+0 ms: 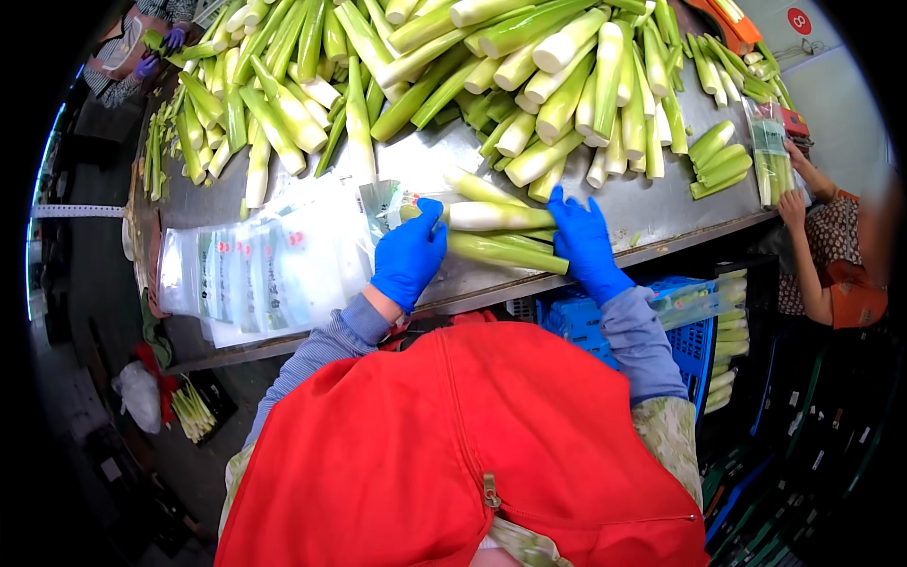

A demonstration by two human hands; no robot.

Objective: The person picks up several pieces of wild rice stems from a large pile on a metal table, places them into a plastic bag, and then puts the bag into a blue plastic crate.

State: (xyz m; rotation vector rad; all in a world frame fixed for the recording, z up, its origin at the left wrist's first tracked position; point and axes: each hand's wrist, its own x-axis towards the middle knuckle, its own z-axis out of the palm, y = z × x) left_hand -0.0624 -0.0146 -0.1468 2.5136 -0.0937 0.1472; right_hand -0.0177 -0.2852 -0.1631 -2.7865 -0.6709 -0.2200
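My left hand [411, 255], in a blue glove, grips the left ends of several trimmed green-and-white stalks [496, 216] beside the mouth of a clear printed plastic bag [385, 202]. My right hand [584, 244], also gloved in blue, touches the right ends of the same stalks with its fingers spread along them. Whether it grips them, I cannot tell. Fanned-out clear printed bags [262, 269] lie on the metal table to the left. A large heap of similar stalks [560, 85] covers the far side, with a small group [719, 166] at the right.
The metal table's front edge [496, 287] runs before me. Blue plastic crates [577, 319] stand below it, with bagged stalks [730, 333] beside them. At the right a co-worker [822, 241] holds a filled bag [772, 159]. Another co-worker [131, 49] handles stalks at the far left.
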